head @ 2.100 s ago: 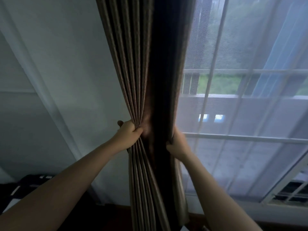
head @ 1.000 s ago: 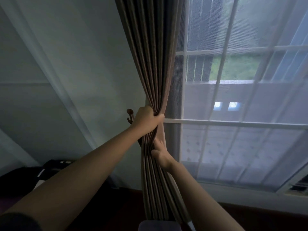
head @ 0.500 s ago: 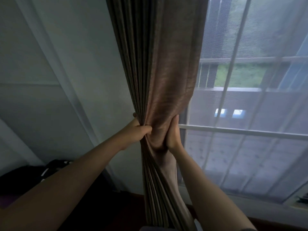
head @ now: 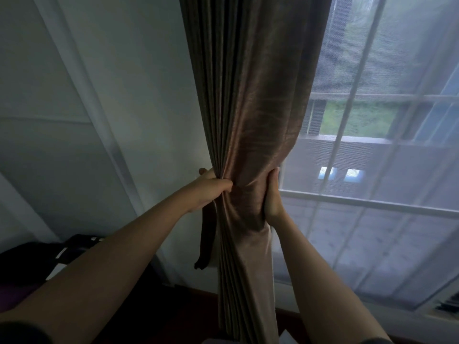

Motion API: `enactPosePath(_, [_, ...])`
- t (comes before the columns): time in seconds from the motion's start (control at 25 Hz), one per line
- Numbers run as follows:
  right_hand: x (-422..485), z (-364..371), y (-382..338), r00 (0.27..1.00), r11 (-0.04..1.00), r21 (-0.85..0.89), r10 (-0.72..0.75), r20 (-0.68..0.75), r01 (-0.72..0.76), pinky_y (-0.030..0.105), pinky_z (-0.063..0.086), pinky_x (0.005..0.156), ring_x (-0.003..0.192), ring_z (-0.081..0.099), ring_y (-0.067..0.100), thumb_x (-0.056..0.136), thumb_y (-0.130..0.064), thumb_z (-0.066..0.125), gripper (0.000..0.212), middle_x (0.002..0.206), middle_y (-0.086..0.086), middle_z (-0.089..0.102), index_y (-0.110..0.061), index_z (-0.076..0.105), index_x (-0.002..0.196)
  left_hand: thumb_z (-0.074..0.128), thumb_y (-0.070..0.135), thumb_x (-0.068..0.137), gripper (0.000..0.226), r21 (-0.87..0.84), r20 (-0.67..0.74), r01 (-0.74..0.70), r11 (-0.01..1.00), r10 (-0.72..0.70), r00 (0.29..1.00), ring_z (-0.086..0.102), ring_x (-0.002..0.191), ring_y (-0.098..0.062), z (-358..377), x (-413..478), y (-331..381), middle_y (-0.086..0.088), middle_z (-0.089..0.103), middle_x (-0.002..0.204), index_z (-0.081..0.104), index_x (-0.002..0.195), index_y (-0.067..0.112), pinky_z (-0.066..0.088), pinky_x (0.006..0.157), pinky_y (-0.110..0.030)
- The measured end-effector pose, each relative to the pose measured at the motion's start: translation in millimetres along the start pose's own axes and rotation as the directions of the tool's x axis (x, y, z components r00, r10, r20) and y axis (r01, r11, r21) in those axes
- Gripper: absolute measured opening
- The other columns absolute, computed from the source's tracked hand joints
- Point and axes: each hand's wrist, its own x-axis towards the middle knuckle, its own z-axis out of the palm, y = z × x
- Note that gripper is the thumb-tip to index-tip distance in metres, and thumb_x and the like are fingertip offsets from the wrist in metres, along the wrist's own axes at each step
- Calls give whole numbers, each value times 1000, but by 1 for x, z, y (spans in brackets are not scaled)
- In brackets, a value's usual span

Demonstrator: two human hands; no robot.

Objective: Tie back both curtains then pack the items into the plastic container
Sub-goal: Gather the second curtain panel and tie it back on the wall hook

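A brown pleated curtain hangs in the middle of the view, gathered into a bunch at waist height. My left hand grips the bunch from the left side. My right hand presses flat against its right side, fingers pointing up. A dark tie-back strap dangles below my left hand, beside the curtain's left edge. Whether my left hand also holds the strap's upper end is hidden.
A sheer white curtain covers the window on the right. A white wall stands on the left. Dark objects lie low at the left. The floor is dark wood.
The camera has shifted slightly. My hands squeeze the gathered curtain a little tighter, and the dark strap now shows hanging under my left hand.
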Motion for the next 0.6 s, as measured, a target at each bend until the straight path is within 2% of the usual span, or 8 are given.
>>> enactPosePath(0.12, [12, -8, 8, 995, 996, -92, 10, -96, -19, 9, 39, 88, 118, 49, 6, 99, -47, 6, 47, 107, -18, 56, -37, 48, 117, 46, 26, 82, 41, 300, -63, -73, 951, 96, 993, 57, 107, -20, 5, 6, 11, -6, 61, 116, 55, 121, 17, 40, 103, -37])
enactPosePath(0.2, [13, -11, 14, 990, 988, -144, 40, -136, -60, 19, 33, 95, 121, 45, 11, 99, -47, 6, 56, 111, -12, 53, -26, 47, 130, 41, 21, 91, 27, 447, -99, -107, 888, 168, 981, 58, 101, -25, 11, 12, 18, -5, 62, 101, 58, 110, 10, 40, 96, -35])
enactPosePath(0.28, [8, -7, 17, 992, 984, -156, 66, -107, -82, 19, 28, 96, 120, 42, 8, 100, -43, 6, 60, 114, -7, 49, -13, 42, 138, 41, 24, 94, 35, 551, -112, -88, 830, 178, 978, 57, 101, -26, 15, 18, 21, -7, 60, 106, 51, 122, 5, 42, 93, -33])
enactPosePath(0.32, [11, -6, 26, 991, 974, -195, 96, -95, -113, 20, 27, 98, 122, 41, 10, 99, -46, 5, 63, 118, -4, 49, -12, 41, 139, 41, 28, 94, 39, 592, -119, -64, 803, 166, 979, 57, 101, -25, 14, 19, 21, -8, 59, 110, 48, 126, 6, 43, 95, -36])
enactPosePath(0.4, [7, 5, 35, 976, 935, -285, 191, -100, -212, 30, 27, 110, 128, 41, 18, 88, -68, 4, 82, 132, 3, 51, -17, 42, 140, 40, 31, 94, 36, 641, -116, -37, 766, 145, 983, 58, 95, -24, 10, 17, 21, -8, 62, 103, 51, 117, 7, 45, 94, -41])
enactPosePath(0.48, [9, 9, 54, 961, 905, -324, 260, -91, -276, 45, 30, 112, 130, 44, 24, 62, -92, 3, 109, 138, 8, 52, -27, 45, 138, 41, 26, 94, 30, 641, -107, -44, 767, 146, 983, 59, 86, -24, 7, 12, 22, -11, 63, 93, 56, 104, 3, 48, 85, -38])
enactPosePath(0.52, [8, 11, 62, 958, 908, -306, 277, -77, -287, 47, 33, 110, 127, 48, 24, 57, -96, 5, 109, 135, 7, 55, -32, 47, 135, 41, 24, 94, 29, 630, -102, -52, 775, 149, 984, 60, 84, -24, 7, 8, 24, -12, 62, 90, 57, 101, 2, 48, 80, -36])
enactPosePath(0.6, [11, 16, 77, 954, 918, -257, 293, -70, -301, 40, 43, 104, 117, 57, 16, 77, -83, 13, 75, 119, 0, 65, -41, 59, 118, 42, 21, 93, 27, 613, -86, -69, 787, 154, 984, 60, 81, -25, 11, 1, 28, -8, 59, 81, 59, 99, 1, 48, 78, -36])
